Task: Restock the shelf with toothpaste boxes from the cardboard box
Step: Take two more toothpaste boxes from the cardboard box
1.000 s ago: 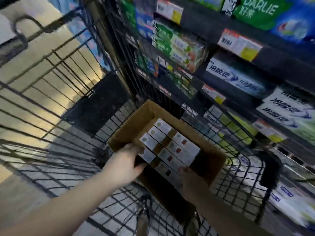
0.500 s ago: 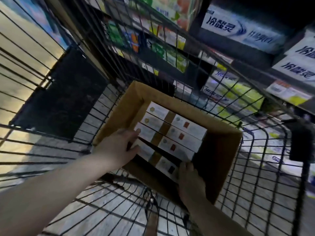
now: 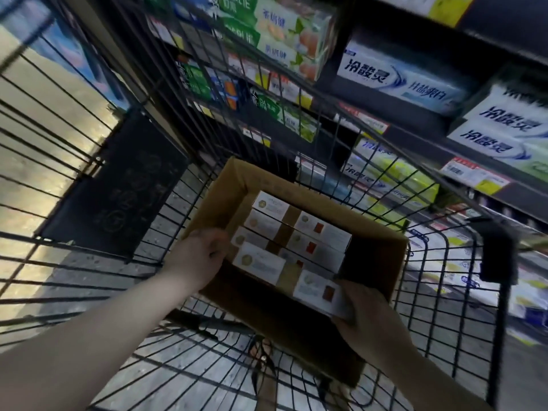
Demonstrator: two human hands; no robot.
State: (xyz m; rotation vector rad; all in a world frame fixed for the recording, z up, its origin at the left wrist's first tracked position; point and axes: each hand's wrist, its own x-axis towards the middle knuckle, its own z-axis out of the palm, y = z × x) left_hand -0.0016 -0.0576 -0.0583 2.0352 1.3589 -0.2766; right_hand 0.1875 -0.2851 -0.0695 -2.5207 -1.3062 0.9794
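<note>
Head cam: my left hand [image 3: 197, 256] curls round the left end of the nearest toothpaste box [image 3: 259, 262]; my right hand [image 3: 369, 317] grips its right end; it's tilted up inside the cardboard box [image 3: 228, 194] in the wire cart [image 3: 501, 321]; the shelf [image 3: 421, 137] stands just beside the cart.

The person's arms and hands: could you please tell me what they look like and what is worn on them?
The left hand and right hand are bare, with no gloves or rings visible. The left forearm and right forearm are bare too: no sleeve, watch or bracelet shows.
</note>
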